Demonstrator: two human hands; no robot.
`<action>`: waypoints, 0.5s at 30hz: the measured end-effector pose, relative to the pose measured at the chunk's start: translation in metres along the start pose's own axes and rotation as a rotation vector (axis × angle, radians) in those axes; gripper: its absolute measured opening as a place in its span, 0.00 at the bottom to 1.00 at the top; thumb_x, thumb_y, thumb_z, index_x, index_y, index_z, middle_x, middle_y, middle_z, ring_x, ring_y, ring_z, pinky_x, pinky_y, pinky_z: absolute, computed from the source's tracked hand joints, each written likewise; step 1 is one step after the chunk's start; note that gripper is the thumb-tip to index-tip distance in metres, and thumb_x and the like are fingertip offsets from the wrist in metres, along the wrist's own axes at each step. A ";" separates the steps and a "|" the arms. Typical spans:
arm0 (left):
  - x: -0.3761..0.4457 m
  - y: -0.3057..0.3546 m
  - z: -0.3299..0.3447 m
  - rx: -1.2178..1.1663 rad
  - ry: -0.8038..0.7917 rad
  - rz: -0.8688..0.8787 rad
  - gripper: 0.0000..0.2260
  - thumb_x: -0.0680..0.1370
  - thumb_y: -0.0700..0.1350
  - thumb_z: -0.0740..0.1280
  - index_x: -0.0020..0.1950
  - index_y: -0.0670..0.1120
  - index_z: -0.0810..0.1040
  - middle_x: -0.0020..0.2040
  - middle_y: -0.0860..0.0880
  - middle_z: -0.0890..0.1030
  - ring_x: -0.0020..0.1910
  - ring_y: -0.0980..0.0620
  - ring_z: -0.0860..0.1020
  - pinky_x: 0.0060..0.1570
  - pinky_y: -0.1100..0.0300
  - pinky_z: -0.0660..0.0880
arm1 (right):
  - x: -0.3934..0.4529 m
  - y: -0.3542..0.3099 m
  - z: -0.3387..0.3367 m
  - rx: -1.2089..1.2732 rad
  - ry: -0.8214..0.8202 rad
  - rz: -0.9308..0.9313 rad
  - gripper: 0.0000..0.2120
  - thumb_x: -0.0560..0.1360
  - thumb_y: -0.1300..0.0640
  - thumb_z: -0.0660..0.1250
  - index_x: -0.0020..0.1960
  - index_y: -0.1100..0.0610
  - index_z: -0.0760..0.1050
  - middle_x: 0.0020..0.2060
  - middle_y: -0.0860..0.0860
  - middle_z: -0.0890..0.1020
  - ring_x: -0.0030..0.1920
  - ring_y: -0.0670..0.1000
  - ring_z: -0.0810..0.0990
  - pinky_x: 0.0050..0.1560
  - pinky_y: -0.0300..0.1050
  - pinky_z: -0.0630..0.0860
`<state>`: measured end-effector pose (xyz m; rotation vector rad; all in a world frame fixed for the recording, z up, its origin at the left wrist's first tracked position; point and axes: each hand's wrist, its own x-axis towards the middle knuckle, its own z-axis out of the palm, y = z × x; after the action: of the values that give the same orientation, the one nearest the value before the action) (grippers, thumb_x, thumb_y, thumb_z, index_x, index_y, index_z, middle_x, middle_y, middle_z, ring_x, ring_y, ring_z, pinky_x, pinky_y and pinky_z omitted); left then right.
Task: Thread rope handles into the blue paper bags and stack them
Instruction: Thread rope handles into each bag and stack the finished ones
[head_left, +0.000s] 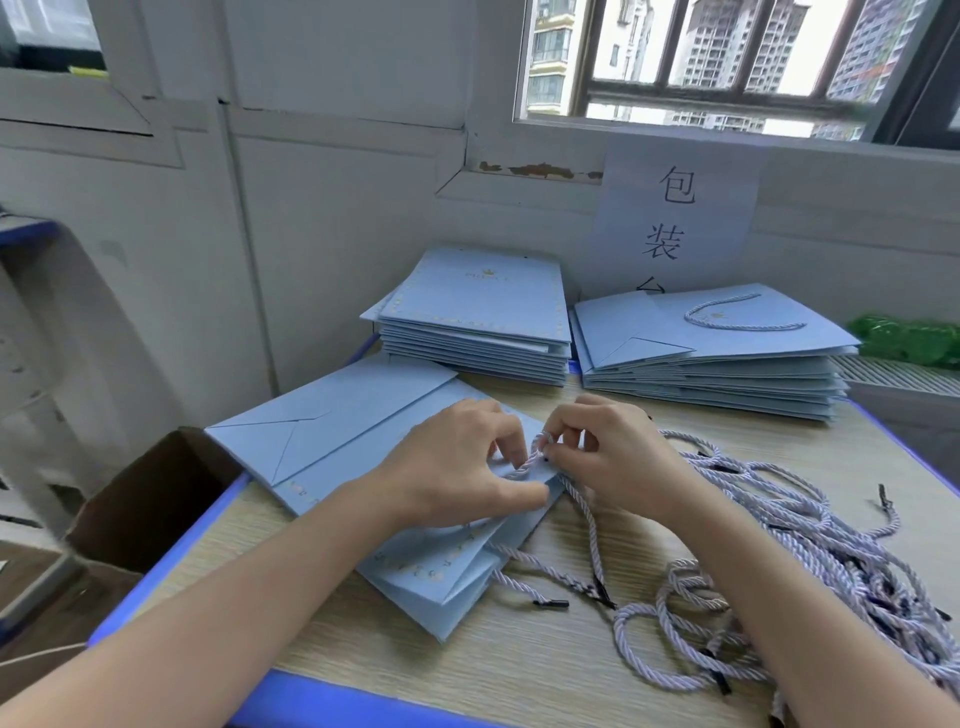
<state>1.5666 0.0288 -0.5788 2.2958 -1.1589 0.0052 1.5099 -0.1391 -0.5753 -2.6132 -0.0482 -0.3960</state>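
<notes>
I see the left hand (467, 467) pressing the blue bag (332, 441) flat under its fingers so the hole stays put. The right hand (597, 452) pinches the rope (582, 499) at the bag's top edge between both hands' fingertips (spare ropes (779, 545) just right, for quick reach).

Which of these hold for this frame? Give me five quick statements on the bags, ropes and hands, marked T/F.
1. Both hands work at the edge of the flat blue bag nearest the person. True.
2. The right hand is empty and lies flat on the table. False: its fingers pinch a twisted rope at the bag's edge.
3. The top bag of the right-hand stack already has a rope handle. True.
4. The loose ropes lie left of the bag being worked on. False: they lie to its right.
5. The left hand lifts the bag off the table. False: it rests on the bag, which lies on the table.
</notes>
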 end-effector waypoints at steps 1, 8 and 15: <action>0.000 0.000 -0.001 -0.034 0.027 -0.010 0.10 0.64 0.61 0.66 0.37 0.56 0.76 0.40 0.57 0.75 0.44 0.61 0.73 0.44 0.58 0.72 | -0.001 0.001 -0.002 0.021 -0.001 0.007 0.06 0.72 0.57 0.66 0.38 0.48 0.76 0.34 0.45 0.71 0.32 0.42 0.68 0.35 0.38 0.63; 0.001 0.003 -0.012 -0.248 0.247 -0.134 0.15 0.67 0.54 0.71 0.26 0.46 0.77 0.24 0.52 0.77 0.25 0.59 0.73 0.29 0.68 0.67 | -0.006 0.009 -0.016 0.302 0.239 0.085 0.08 0.72 0.64 0.66 0.41 0.50 0.77 0.32 0.48 0.75 0.29 0.44 0.69 0.31 0.34 0.65; 0.001 -0.004 -0.012 -0.356 0.267 -0.155 0.16 0.70 0.49 0.72 0.24 0.48 0.74 0.19 0.56 0.67 0.21 0.60 0.66 0.25 0.71 0.60 | -0.004 -0.005 0.010 0.142 0.234 0.097 0.03 0.72 0.54 0.72 0.45 0.49 0.82 0.23 0.43 0.70 0.25 0.42 0.66 0.29 0.35 0.62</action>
<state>1.5729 0.0352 -0.5701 1.9906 -0.7751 0.0420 1.5085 -0.1294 -0.5823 -2.4025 0.1240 -0.6357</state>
